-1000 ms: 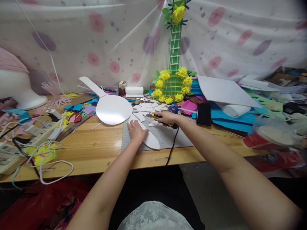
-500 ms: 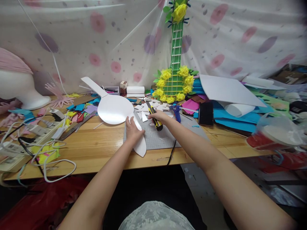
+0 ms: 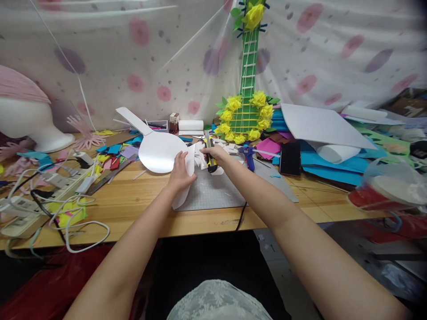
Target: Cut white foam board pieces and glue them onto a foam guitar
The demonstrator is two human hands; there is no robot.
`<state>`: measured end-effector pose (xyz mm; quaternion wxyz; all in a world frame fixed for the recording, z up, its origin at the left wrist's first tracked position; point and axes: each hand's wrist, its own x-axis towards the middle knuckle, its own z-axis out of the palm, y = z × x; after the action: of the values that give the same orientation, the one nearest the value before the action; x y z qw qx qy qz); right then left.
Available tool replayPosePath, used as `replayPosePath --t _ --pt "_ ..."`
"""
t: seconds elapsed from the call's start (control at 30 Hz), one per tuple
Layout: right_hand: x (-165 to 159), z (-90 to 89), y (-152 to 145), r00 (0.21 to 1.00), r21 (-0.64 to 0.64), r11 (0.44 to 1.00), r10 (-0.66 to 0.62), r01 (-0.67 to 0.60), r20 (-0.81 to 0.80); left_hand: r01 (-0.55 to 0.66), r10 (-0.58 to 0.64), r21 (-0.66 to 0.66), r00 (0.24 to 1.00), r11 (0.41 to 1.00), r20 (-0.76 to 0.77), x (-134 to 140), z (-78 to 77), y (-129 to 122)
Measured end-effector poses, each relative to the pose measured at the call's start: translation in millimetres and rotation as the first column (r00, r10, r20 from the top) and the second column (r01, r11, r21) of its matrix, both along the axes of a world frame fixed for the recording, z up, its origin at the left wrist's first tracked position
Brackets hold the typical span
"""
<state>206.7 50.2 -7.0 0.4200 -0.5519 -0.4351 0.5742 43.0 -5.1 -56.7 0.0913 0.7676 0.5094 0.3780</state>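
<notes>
Closed around a yellow-and-black utility knife (image 3: 211, 166), the right hand (image 3: 215, 154) of a person at a crowded worktable holds the tool with its slim gray end pointing away from the body and its thicker end toward it. Close by on the left, the left hand (image 3: 180, 172) spreads over a white board piece (image 3: 182, 198), thumb held well apart from the fingers; whether it pinches the piece or merely presses on it is hard to make out. That piece runs beneath the left palm, showing beyond the fingertips and again below the thumb, along the near left part of a gray cutting mat (image 3: 220, 192).

Beyond the left fingers, and to their left, lies a white disc (image 3: 160, 153) with a strip-like handle (image 3: 133, 120) angled up and away. Loose white scraps (image 3: 197, 156) fill the gap between the two hands at its far side. Just right of the knife grip sits a blue glue gun (image 3: 248, 156), with a dark phone (image 3: 290, 158) farther right. Behind the right hand stands a green paper guitar (image 3: 247, 84) trimmed with yellow flowers (image 3: 265, 111). Well to the left of both hands, white cables (image 3: 87, 251) tangle around a power strip (image 3: 23, 226) on the wooden table (image 3: 140, 202).
</notes>
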Motion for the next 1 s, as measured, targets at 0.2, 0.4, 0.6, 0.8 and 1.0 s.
replayPosePath --t 0.2,0.4,0.6,0.8,1.0 --pt "35 -2.1 18 0.817 0.158 0.985 -0.143 0.065 0.558 0.129 -0.152 -0.111 0.959 0.985 -0.238 -11 -2.7 -6" --pt "45 0.4 14 0.605 0.075 0.983 0.042 -0.168 0.795 0.171 -0.230 -0.171 0.872 0.970 -0.431 -10 -2.7 -11" --pt "17 1.7 -17 0.185 -0.181 0.695 0.417 -0.696 0.890 -0.107 0.078 -0.079 0.948 0.991 -0.307 -19 -26.2 -28" --pt "-15 -2.6 -17 -0.124 -0.204 0.606 0.171 -0.769 0.977 -0.150 0.130 -0.073 0.967 0.986 -0.220 -26 -38.8 -30" --pt "-30 3.8 -17 -0.157 -0.193 0.538 0.112 -0.821 0.981 -0.173 0.146 -0.105 0.963 0.979 -0.225 -22 -34.9 -31"
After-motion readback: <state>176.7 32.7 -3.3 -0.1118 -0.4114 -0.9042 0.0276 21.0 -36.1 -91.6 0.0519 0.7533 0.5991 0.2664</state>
